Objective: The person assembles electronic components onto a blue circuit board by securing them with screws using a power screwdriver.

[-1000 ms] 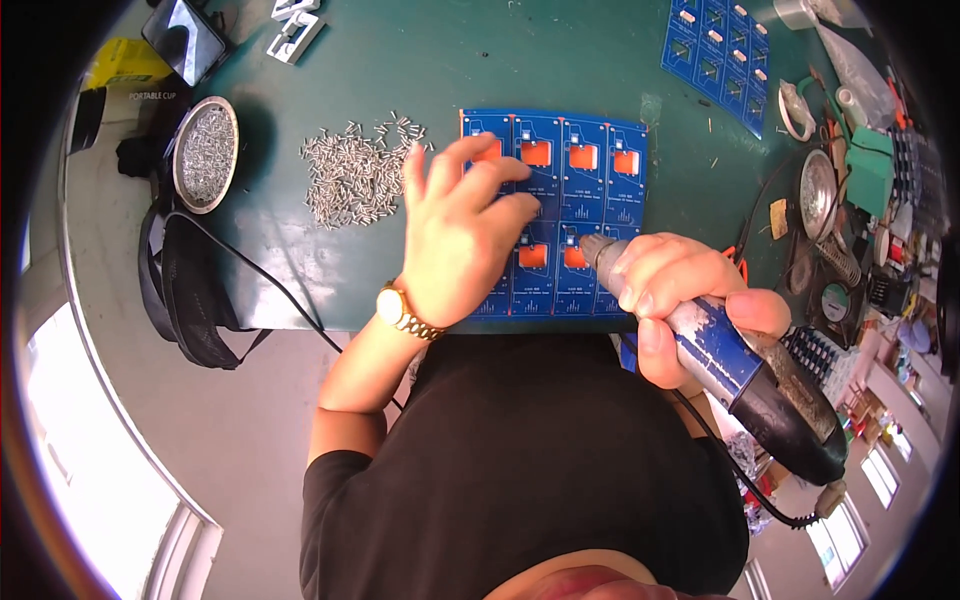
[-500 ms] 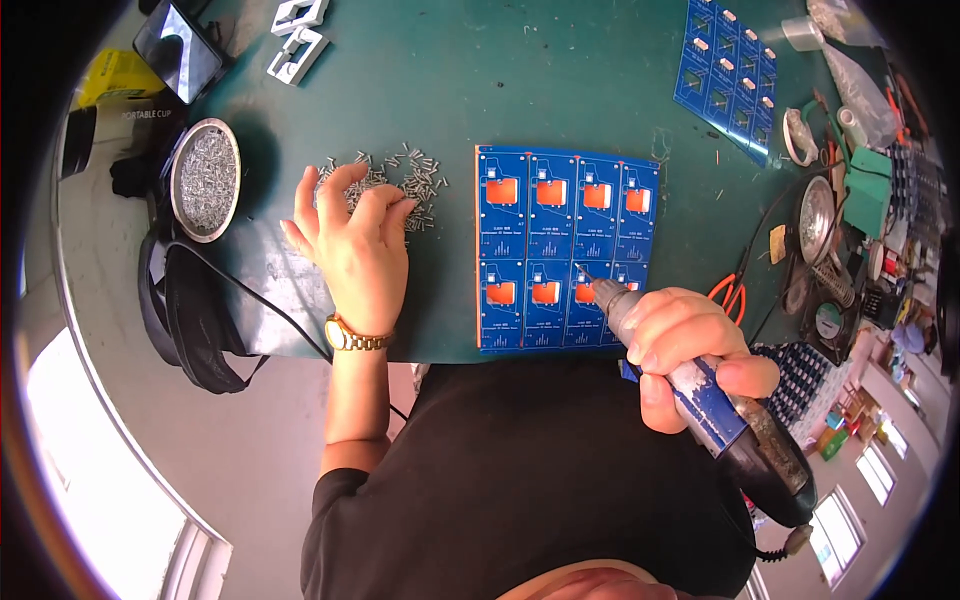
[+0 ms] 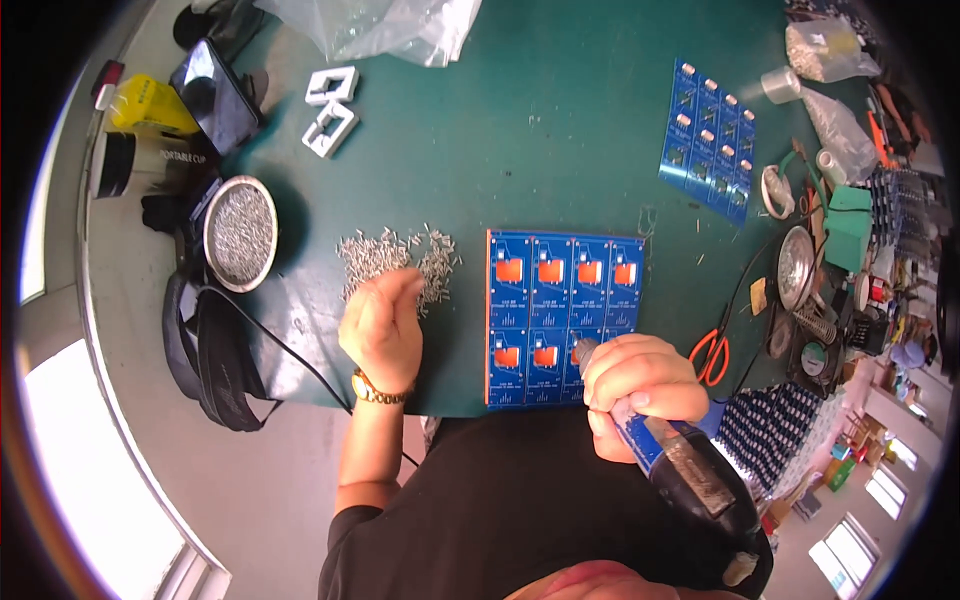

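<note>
Beside a loose pile of small silvery screw-like pieces point(image 3: 385, 257), my left hand point(image 3: 382, 328) has its thumb and fingers pinched together. Whatever may be between the fingertips is too small to make out. A blue circuit board panel point(image 3: 508, 312) with orange-red rectangles lies on the green table, right of the pile. My right hand point(image 3: 645, 385) is wrapped round a blue and black electric screwdriver point(image 3: 690, 470). Its nose is over the panel's lower right part; the hand hides the corner there, and I cannot tell whether the tip touches.
At left stand a round metal dish point(image 3: 240, 235) full of small pieces, a black strap-like case point(image 3: 215, 360) and a phone point(image 3: 215, 95). White frames point(image 3: 330, 125) and a plastic bag point(image 3: 385, 25) lie farther back. Right are another board panel point(image 3: 710, 145), orange-handled scissors point(image 3: 712, 355) and a second dish point(image 3: 796, 268).
My left hand's spread fingers have drawn together at the pile's near edge. The whole view has shifted, showing more of the far table. My right hand still grips the screwdriver over the panel.
</note>
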### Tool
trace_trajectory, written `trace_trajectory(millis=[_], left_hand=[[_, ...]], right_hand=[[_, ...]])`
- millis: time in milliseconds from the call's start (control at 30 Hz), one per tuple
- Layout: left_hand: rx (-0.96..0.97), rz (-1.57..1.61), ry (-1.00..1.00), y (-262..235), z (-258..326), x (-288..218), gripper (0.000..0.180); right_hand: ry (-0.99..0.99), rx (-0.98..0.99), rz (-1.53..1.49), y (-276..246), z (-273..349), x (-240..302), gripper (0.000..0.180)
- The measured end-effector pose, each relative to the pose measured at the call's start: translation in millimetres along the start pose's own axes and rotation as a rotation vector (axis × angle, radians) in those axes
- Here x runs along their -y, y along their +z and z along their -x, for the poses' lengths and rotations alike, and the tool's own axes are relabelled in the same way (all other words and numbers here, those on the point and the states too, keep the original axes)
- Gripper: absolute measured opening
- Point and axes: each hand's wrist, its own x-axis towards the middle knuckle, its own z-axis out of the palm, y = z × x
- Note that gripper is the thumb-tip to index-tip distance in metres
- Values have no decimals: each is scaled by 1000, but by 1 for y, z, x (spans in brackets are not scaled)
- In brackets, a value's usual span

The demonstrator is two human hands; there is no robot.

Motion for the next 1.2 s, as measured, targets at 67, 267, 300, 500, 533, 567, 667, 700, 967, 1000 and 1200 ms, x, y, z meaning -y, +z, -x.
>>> trace_trajectory(millis=[67,267,300,500,533,567,667,700,967,1000,1200], left_hand=[[19,128,96,3,-6,-7,21],[131,265,196,2,1,-27,19],[107,234,199,4,7,-25,21],[82,301,297,6,10,-31,25],[70,296,314,5,12,-34,25],[99,311,323,5,14,-37,26],[198,292,317,11,20,-50,28],[215,270,315,15,21,-54,26],[261,303,434,26,-7,-88,23],[315,293,438,27,-10,-85,24],[188,337,250,45,-13,-73,18]], right_hand=[[-19,-13,6,2,-1,1,54],[-101,-128,21,5,11,-1,50],[-118,-133,10,5,14,0,51],[-229,-113,-122,-11,32,7,52],[-165,-97,-146,-12,34,10,53],[-157,-89,-212,-12,34,13,50],[-257,-124,-235,-16,41,19,48],[-309,-149,-253,-16,42,21,47],[-245,-561,-418,-24,64,33,54],[-238,-559,-415,-28,67,33,54],[-171,-601,-262,-39,83,39,54]])
